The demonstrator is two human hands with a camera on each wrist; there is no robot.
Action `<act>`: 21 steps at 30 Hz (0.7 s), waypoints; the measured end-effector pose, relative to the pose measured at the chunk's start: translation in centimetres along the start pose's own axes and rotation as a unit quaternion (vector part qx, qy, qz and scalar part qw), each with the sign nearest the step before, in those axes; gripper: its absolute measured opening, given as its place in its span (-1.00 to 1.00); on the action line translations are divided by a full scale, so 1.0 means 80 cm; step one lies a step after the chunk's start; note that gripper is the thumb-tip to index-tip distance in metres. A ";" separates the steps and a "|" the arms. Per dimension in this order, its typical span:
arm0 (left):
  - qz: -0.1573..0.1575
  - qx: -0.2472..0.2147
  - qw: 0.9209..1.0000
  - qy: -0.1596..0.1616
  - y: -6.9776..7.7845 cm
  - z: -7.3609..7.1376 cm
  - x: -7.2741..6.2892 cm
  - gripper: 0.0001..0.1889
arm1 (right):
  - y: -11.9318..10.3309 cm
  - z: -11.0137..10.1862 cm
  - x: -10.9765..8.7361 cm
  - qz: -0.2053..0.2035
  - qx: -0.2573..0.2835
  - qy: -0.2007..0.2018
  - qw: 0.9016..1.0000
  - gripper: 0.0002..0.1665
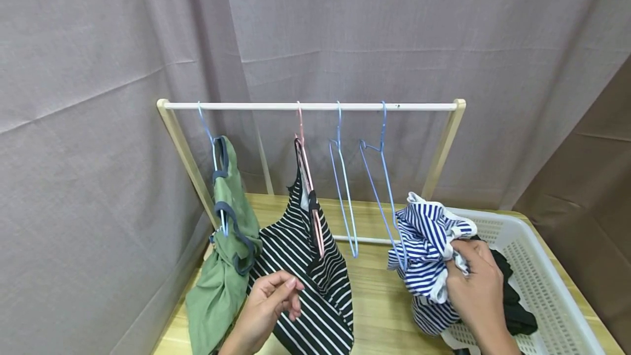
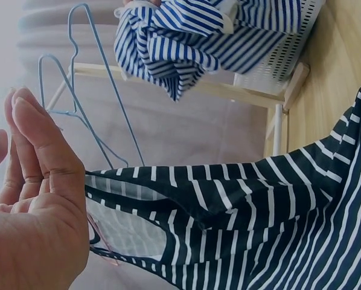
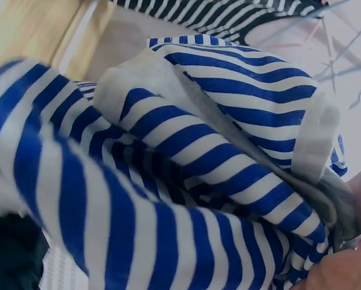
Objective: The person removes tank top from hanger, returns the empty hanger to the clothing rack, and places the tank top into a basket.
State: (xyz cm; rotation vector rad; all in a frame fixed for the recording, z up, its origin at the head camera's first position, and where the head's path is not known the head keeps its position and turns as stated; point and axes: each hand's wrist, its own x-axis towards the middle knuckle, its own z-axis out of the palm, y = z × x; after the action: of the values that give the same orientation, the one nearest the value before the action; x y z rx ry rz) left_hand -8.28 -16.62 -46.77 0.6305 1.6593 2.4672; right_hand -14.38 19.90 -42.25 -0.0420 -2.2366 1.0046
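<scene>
My right hand point(image 1: 477, 285) grips a bunched blue-and-white striped garment with white trim point(image 1: 425, 234) above the near-left part of the basket. In the right wrist view its folds point(image 3: 186, 145) fill most of the picture, with the fingers at the lower right edge. My left hand point(image 1: 270, 307) is in front of a black-and-white striped top point(image 1: 291, 245), fingers loosely bent and holding nothing. That top hangs from a pink hanger point(image 1: 307, 171). Two bare blue hangers point(image 1: 341, 179) hang between the top and the bunched garment; the right one point(image 1: 383, 152) meets the garment's left side in view.
A white rail point(image 1: 246, 106) on a wooden frame carries the hangers. At its left a green garment with dark blue trim point(image 1: 222, 284) hangs from a blue hanger. The white basket point(image 1: 547, 273) at the right holds black cloth point(image 1: 515, 311). Grey curtain point(image 1: 394, 26) stands behind.
</scene>
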 end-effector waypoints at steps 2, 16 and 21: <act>0.002 -0.001 1.000 0.001 0.000 -0.001 0.000 -0.68 | 0.002 -0.008 0.006 -0.002 -0.005 0.011 1.000 -0.67; 0.005 0.002 1.000 0.005 0.003 -0.003 0.001 -0.70 | 0.034 -0.050 0.029 0.001 -0.016 0.074 0.997 -0.69; -0.003 0.001 1.000 0.009 0.005 -0.004 -0.001 -0.70 | 0.046 -0.060 0.031 0.020 -0.030 0.078 0.996 -0.66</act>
State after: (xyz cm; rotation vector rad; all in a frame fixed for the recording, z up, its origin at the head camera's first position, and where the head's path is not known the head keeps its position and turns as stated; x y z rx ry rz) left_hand -8.26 -17.06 -46.55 0.6046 1.6665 2.4747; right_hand -14.29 26.33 -41.00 -0.1865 -2.1292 0.9222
